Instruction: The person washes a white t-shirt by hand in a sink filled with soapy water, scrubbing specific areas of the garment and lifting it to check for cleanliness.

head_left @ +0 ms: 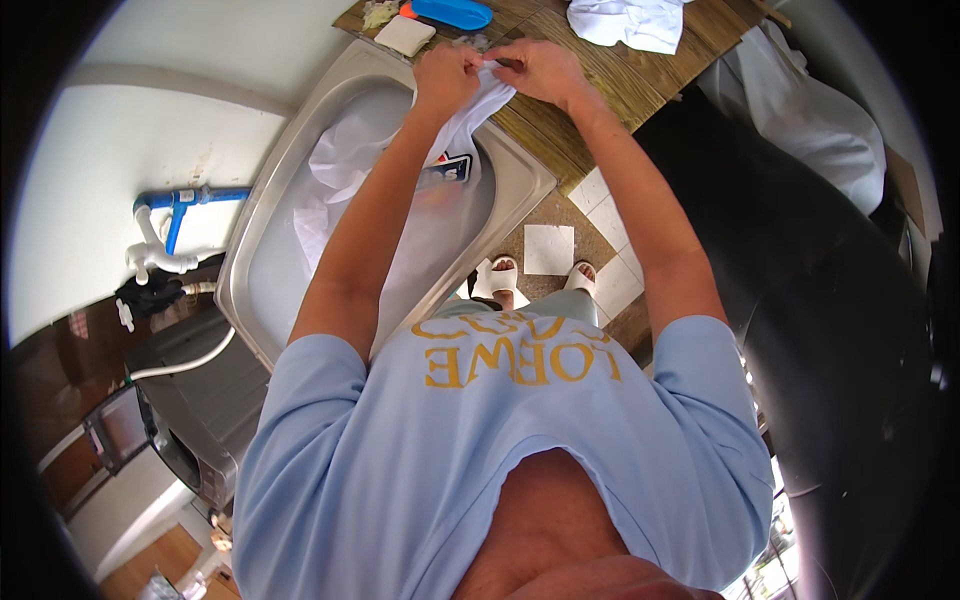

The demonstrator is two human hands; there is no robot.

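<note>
Gripping a white garment point(455, 135) at one edge, both hands work close together just above the far rim of the steel sink point(520, 170), over the corner where the sink meets the wooden counter point(560, 120). The left hand point(447, 72) is closed, fingers curled round a bunched fold of the cloth; the right hand point(535, 68) is pinched shut on the same fold right beside it, so the fabric is stretched short between them. The rest of the garment hangs down from the hands into the sink, where it lies with more pale cloth; a dark printed patch on it shows lower in the sink. Beyond the sink, on the counter, lie a pale bar of soap point(404, 35), a blue brush point(452, 12) and another white cloth point(630, 22). To scrub this spot well, it seems best to keep the two grips near each other with the cloth taut, rub one fold against the other in short strokes, and let the wet part drip inside the sink
</note>
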